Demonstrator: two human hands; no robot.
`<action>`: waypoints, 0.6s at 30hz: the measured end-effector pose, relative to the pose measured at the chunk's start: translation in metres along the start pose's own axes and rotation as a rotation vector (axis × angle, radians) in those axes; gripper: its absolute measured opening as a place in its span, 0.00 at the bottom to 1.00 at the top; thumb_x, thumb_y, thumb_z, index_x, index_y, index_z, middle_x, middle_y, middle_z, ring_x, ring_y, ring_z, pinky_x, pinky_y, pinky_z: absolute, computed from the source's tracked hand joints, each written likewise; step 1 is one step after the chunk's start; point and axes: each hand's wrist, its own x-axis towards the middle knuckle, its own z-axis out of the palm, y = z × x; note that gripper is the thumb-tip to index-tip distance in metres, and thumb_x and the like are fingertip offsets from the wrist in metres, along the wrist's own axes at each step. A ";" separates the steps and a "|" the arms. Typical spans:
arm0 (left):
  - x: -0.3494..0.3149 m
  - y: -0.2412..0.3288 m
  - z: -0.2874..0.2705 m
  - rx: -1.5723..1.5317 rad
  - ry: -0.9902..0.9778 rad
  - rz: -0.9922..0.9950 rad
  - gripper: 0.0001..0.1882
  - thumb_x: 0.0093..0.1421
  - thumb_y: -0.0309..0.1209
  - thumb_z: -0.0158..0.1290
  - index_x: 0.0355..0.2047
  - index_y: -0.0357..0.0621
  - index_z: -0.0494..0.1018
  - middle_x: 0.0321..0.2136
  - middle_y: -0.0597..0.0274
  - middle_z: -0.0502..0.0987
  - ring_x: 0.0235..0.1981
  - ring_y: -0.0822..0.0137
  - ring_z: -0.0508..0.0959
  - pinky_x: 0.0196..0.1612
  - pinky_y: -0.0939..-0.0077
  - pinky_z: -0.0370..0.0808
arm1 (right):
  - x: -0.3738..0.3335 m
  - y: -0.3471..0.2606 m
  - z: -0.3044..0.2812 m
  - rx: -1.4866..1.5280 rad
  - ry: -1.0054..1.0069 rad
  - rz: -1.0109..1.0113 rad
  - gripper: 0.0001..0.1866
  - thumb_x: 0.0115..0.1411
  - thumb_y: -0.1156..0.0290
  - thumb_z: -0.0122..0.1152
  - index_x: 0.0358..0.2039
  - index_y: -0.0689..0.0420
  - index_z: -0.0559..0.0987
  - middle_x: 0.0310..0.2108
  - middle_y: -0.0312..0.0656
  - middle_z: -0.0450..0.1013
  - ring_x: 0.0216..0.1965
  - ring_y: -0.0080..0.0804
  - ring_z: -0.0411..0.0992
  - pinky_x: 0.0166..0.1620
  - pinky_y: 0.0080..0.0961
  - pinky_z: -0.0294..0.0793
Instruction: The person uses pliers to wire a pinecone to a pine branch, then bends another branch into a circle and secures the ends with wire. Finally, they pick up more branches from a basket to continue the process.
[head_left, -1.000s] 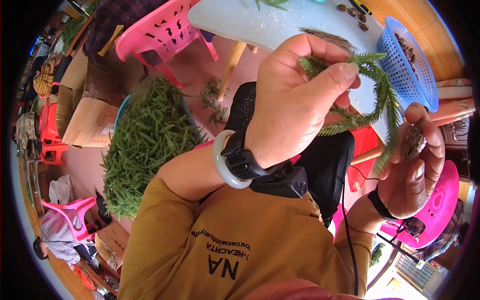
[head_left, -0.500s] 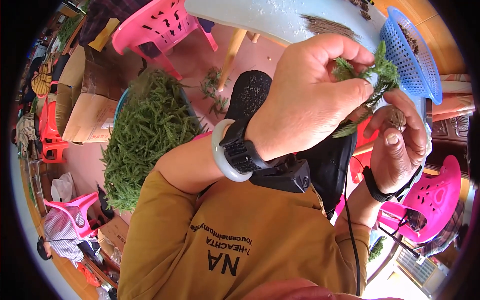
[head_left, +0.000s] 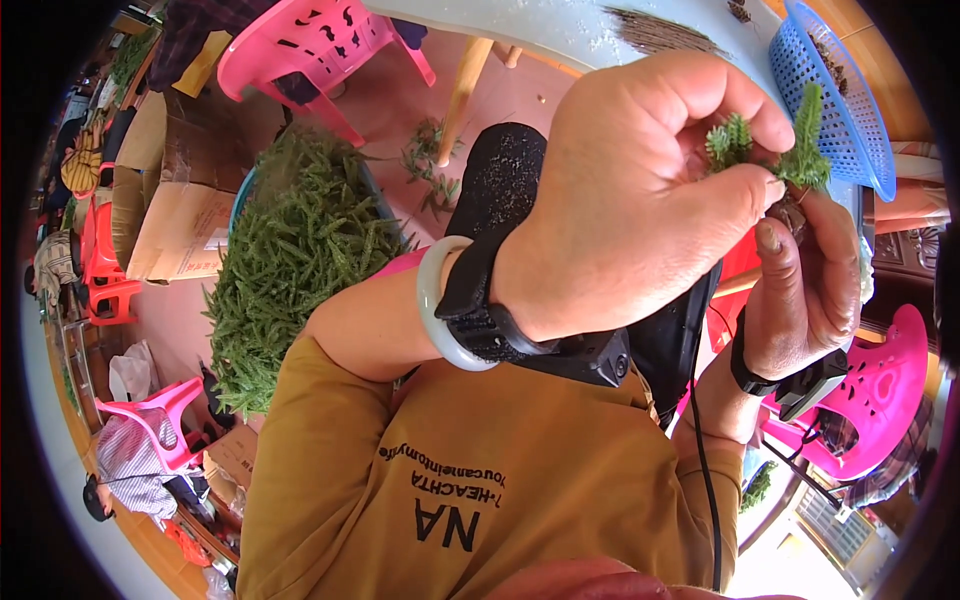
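Observation:
My left hand [head_left: 650, 190] is closed in a pinch on a green pine-like sprig [head_left: 805, 145], its thumb and forefinger meeting beside the stem. A second green tip [head_left: 730, 142] of foliage shows within the curl of its fingers. Just below, my right hand [head_left: 810, 285] grips a small brown pine cone [head_left: 788, 215] between thumb and fingers. The sprig's base meets the cone's top; the exact contact is hidden by my fingertips. On the table ahead lies a bundle of thin brown wires or stems [head_left: 660, 32].
A blue perforated basket [head_left: 860, 135] with brown pieces stands at the right table [head_left: 540, 35] edge. To my left a tub heaped with green sprigs [head_left: 310, 270] sits by an open cardboard box [head_left: 180, 230]. Pink plastic chairs [head_left: 310, 50] stand around; loose sprigs [head_left: 430, 165] lie on the floor.
My left hand has moved right and brought the sprig down onto the cone. The sprig now points more upright. My right hand's fingers have closed in around the cone.

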 end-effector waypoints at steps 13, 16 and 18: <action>0.001 -0.014 0.002 0.192 0.042 0.427 0.14 0.43 0.13 0.53 0.32 0.37 0.69 0.24 0.62 0.74 0.25 0.74 0.75 0.27 0.82 0.73 | -0.008 0.000 -0.002 -0.097 -0.023 -0.046 0.14 0.49 0.82 0.64 0.38 0.67 0.76 0.34 0.45 0.72 0.34 0.28 0.71 0.39 0.20 0.69; -0.001 -0.009 0.002 0.212 0.038 0.410 0.14 0.43 0.12 0.53 0.32 0.37 0.69 0.24 0.61 0.73 0.25 0.74 0.76 0.27 0.82 0.73 | -0.011 0.001 -0.002 -0.027 0.004 0.023 0.14 0.49 0.82 0.64 0.38 0.67 0.76 0.34 0.45 0.72 0.33 0.28 0.71 0.39 0.20 0.69; -0.001 0.000 0.000 0.233 0.036 0.338 0.14 0.43 0.12 0.52 0.32 0.37 0.69 0.24 0.61 0.73 0.25 0.73 0.76 0.28 0.82 0.73 | -0.013 0.001 0.001 0.016 0.011 0.055 0.14 0.49 0.82 0.64 0.38 0.67 0.76 0.33 0.45 0.72 0.33 0.27 0.70 0.39 0.19 0.69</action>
